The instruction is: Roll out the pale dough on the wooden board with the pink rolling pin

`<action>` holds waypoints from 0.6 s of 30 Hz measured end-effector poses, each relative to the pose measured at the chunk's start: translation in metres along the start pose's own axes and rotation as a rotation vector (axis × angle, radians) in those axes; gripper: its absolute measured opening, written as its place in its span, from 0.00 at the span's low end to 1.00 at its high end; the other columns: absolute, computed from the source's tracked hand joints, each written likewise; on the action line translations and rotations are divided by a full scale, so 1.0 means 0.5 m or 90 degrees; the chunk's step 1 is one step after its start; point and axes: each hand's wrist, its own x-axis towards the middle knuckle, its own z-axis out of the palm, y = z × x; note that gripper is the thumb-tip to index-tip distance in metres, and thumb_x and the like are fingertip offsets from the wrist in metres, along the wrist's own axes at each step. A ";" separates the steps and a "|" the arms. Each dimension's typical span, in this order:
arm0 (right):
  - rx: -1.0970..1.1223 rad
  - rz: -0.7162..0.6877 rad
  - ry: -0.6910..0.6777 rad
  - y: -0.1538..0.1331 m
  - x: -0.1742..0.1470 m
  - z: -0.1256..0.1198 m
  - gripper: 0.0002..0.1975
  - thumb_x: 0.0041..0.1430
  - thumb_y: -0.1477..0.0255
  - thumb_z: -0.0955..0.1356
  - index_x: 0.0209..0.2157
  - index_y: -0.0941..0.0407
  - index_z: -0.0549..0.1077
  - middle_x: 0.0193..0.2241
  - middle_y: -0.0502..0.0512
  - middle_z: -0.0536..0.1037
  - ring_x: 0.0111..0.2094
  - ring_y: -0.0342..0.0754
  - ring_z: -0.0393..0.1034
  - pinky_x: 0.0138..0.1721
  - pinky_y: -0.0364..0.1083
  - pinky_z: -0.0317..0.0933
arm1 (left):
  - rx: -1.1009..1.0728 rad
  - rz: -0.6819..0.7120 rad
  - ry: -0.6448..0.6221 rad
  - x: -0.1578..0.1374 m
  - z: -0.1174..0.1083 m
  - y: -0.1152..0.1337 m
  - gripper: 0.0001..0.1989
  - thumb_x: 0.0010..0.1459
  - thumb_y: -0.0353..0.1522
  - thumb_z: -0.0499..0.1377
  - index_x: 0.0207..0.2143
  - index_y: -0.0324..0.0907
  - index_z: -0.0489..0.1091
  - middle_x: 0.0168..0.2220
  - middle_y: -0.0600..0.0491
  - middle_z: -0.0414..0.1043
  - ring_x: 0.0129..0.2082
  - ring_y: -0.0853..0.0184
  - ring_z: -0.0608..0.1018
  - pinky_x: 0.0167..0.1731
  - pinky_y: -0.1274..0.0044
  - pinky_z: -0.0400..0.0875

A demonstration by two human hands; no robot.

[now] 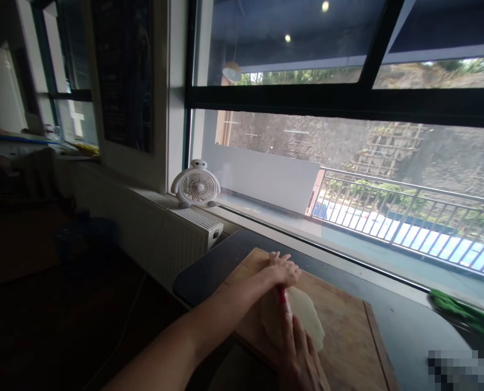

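A red-marked stick is laid over dough on a board, toward the desk's left end. Far end of stick covered by left hand, fingers partly spread; grip can't be told. Near part covered by right hand, fingers laid straight, not wrapped. Both ends presumably covered for even pressure. Board's left edge partly hidden by left forearm; pixelated patch by desk's right end can't be identified.
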 end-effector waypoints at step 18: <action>-0.031 -0.053 0.037 -0.014 0.001 -0.029 0.32 0.55 0.79 0.58 0.62 0.57 0.50 0.44 0.59 0.74 0.37 0.52 0.71 0.31 0.48 0.65 | 0.005 -0.039 -0.013 -0.074 -0.016 -0.010 0.23 0.64 0.41 0.42 0.53 0.41 0.65 0.57 0.45 0.62 0.61 0.52 0.54 0.57 0.54 0.42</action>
